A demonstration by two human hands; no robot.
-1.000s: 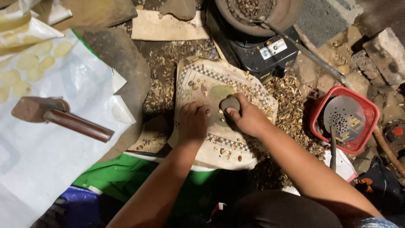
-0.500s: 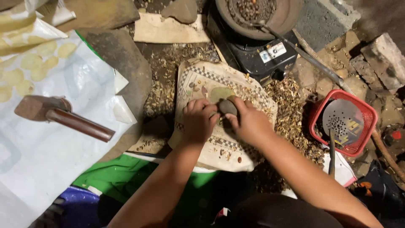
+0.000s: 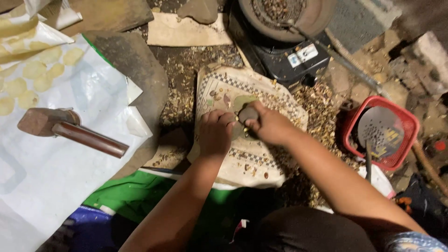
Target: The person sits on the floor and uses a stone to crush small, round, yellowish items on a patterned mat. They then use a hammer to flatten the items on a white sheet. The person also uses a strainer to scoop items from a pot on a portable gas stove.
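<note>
Warm, yellowish light falls from above onto the middle of the view, brightest on the white sheet at the left, which nears glare but keeps its detail. The corners fall off into dimness: the top right and bottom right are murky, and the dark lap at the bottom edge shows almost nothing. The 2 hands and forearms are evenly lit, casting soft, short shadows onto the patterned cloth beneath them. The mallet throws a faint shadow to its lower side. Focus is fair at centre; fine litter looks smeared, and lines bow slightly toward the edges.
</note>
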